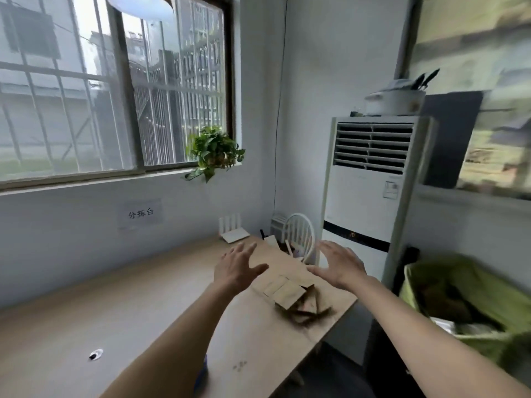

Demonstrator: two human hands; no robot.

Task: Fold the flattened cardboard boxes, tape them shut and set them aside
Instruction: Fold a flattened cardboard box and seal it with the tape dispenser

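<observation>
Your hands: left hand (237,270) and right hand (339,267), fingers spread, holding nothing.
Boxes: flattened cardboard boxes (290,294) lie just below, between both; long axis slanting lower right.

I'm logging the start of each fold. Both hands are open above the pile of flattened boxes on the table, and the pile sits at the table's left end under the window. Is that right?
Not quite. The head view shows the left hand and right hand open above the pile of flattened boxes, but the pile sits near the table's right end, by the standing air conditioner, not at the left end under the window.
</observation>
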